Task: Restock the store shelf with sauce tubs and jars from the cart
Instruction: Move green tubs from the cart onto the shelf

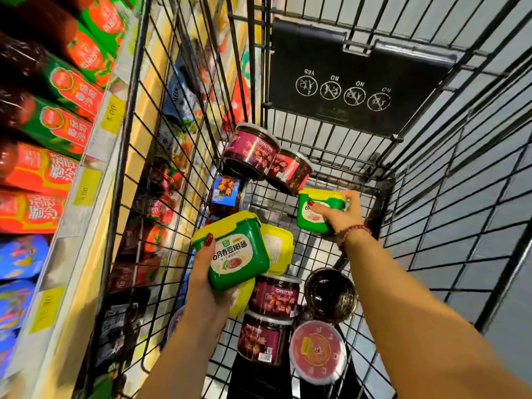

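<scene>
Closest to the person, purple-labelled jars (264,338) are lying in a heap at the near end of the cart (359,61). Just above them the left hand (205,272) is holding a green tub (240,254) clear of the pile. The fingers are wrapping it from below and the thumb is pressing on the yellow lid, which is pointing up and to the left. Further in, toward the right wall, the right hand (341,216) is gripping a second green tub (315,213), thumb on the label and fingers curling over the far side. Whether this tub is off the wire floor, I cannot tell. The shelf (86,194) is running along the left, outside the cart wall. So the left hand is the nearer one to it, I think, while the second green tub is needing to cross the whole cart and rise over that wall.
</scene>
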